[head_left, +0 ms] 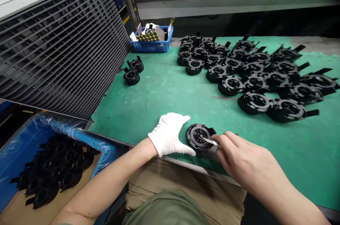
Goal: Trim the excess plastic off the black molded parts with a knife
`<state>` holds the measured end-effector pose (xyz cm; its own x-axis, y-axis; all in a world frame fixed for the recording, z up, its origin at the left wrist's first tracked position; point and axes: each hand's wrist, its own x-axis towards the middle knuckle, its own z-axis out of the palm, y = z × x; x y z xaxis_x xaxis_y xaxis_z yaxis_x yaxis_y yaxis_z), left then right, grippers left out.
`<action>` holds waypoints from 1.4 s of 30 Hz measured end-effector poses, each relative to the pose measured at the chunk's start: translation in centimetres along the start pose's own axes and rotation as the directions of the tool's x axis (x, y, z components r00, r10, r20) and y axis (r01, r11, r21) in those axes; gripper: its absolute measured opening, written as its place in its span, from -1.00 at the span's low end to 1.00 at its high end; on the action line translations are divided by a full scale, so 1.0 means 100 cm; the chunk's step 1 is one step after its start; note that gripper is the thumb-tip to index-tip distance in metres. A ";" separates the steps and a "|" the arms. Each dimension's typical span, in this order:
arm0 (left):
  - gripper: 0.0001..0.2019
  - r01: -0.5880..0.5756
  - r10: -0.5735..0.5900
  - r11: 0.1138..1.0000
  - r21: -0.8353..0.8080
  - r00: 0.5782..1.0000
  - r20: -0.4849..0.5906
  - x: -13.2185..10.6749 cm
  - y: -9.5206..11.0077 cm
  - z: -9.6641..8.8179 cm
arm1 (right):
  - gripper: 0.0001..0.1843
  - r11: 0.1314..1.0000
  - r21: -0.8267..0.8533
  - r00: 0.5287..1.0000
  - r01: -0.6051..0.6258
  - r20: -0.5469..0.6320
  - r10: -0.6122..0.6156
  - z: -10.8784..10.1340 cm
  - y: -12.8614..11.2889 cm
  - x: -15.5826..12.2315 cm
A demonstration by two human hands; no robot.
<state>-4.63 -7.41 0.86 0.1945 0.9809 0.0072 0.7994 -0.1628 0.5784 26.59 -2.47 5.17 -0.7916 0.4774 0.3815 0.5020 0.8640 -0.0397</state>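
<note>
A round black plastic part (pixel 195 143) with a tab at its upper right lies on the green mat (pixel 159 94), close to the front edge. On its left is my left hand (pixel 171 134) in a white glove, thumb and fingers spread apart, with a small gap to the part. Bare and closed, my right hand (pixel 239 152) grips a pair of metal tweezers (pixel 212 142) from the right. The tip of the tweezers reaches the middle of the part. Whether the tip pinches anything is too small to tell.
Rows of similar black parts (pixel 231 85) stand at the back right, and two more (pixel 132 76) sit at the left. A blue basket (pixel 151 46) holds stickers at the back. Grey slatted racks (pixel 66 48) border the left, above a lined blue bin (pixel 16 168) of black parts.
</note>
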 end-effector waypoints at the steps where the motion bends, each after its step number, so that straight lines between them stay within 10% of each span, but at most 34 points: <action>1: 0.39 -0.012 0.012 1.000 0.018 1.000 -0.013 0.000 0.001 0.004 | -0.75 1.000 0.000 1.000 -0.011 -0.011 0.011 -0.005 0.000 -0.004; 13: -0.03 -0.080 0.084 0.996 -0.036 0.988 0.132 0.025 0.020 -0.005 | -0.55 0.699 0.537 0.879 -0.472 0.224 0.421 0.023 0.019 0.002; 20: 0.41 -0.198 0.057 0.880 -0.432 0.947 -0.317 0.004 0.032 0.009 | -0.25 0.356 0.717 0.784 -0.600 0.438 0.439 0.021 -0.005 0.032; 25: 0.19 -0.511 0.440 0.858 0.048 0.684 -0.582 0.030 0.014 -0.080 | -0.05 0.178 0.769 0.704 -0.613 0.430 0.565 0.002 -0.006 0.028; 27: 0.27 -0.456 0.466 0.872 0.177 0.662 -0.587 0.042 0.001 -0.121 | -0.10 0.142 0.775 0.630 -0.615 0.376 0.680 -0.007 0.001 0.016; 31: 0.13 -0.305 0.365 0.874 0.378 0.926 -0.095 0.049 -0.006 -0.129 | -0.18 0.075 0.746 0.475 -0.662 0.340 0.811 -0.020 0.011 -0.007; 34: -0.11 -0.218 0.113 0.871 0.441 0.961 0.253 0.054 -0.001 -0.111 | -0.17 0.092 0.709 0.464 -0.700 0.353 0.812 -0.021 0.010 -0.022; 37: -0.22 -0.268 0.278 0.912 0.310 0.961 0.012 0.059 -0.004 -0.113 | -0.26 0.098 0.711 0.474 -0.696 0.352 0.807 -0.015 0.006 -0.037; 40: -0.06 -0.334 0.331 0.940 0.069 0.848 -0.414 0.051 -0.017 -0.107 | -0.31 0.066 0.726 0.452 -0.684 0.351 0.820 -0.008 0.003 -0.048; 42: -0.04 -0.354 0.306 0.928 -0.113 0.901 -0.308 0.038 -0.031 -0.086 | -0.30 0.061 0.730 0.454 -0.681 0.355 0.818 -0.005 0.003 -0.050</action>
<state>-11.28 -2.30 6.12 0.2447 0.8666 0.4350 0.6092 -0.4864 0.6263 30.87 -4.70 3.74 -0.0724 0.9797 -0.1871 0.3151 -0.1555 -0.9362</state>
